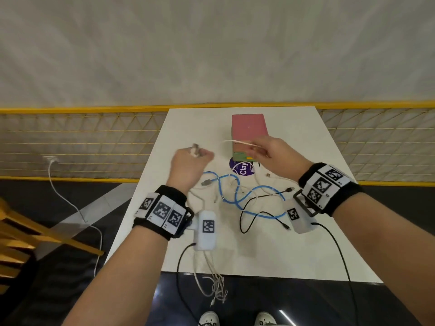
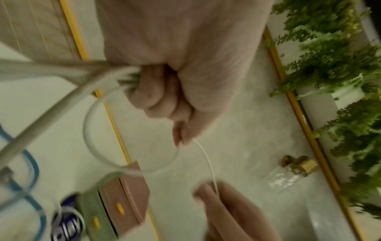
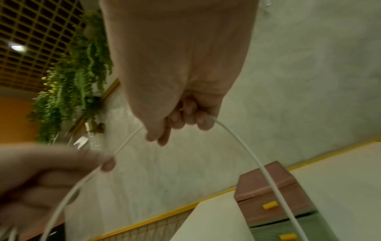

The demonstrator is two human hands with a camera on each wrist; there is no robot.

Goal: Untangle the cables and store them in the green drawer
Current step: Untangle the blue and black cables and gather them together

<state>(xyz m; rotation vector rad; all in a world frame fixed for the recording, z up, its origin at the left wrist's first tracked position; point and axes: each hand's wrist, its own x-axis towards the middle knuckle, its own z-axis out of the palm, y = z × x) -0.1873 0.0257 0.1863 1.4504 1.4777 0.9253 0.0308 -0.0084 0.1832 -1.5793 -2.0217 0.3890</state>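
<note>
My left hand (image 1: pixel 200 155) is a fist gripping coiled turns of a white cable (image 1: pixel 235 141), with a plug end sticking up out of it. My right hand (image 1: pixel 255 150) pinches the same cable in front of the small drawer unit (image 1: pixel 249 128), above its green bottom drawer (image 1: pixel 238 157). In the left wrist view the left hand (image 2: pixel 175 101) grips white cable loops (image 2: pixel 87 130), and a thin strand (image 2: pixel 208 160) runs to the right hand (image 2: pixel 226 205). In the right wrist view the right hand (image 3: pixel 181 120) holds the cable (image 3: pixel 244 144) arching over the green drawer (image 3: pixel 288 228). A blue cable (image 1: pixel 236 195) and a black cable (image 1: pixel 249 214) lie tangled on the table.
A purple "Clay" lid (image 1: pixel 242 168) lies just in front of the drawer unit. The white table (image 1: pixel 306 231) ends at a yellow mesh railing (image 1: pixel 70 142) behind. Thin white wires (image 1: pixel 216 285) hang over its near edge. A small loose connector (image 1: pixel 268 175) lies right of the lid.
</note>
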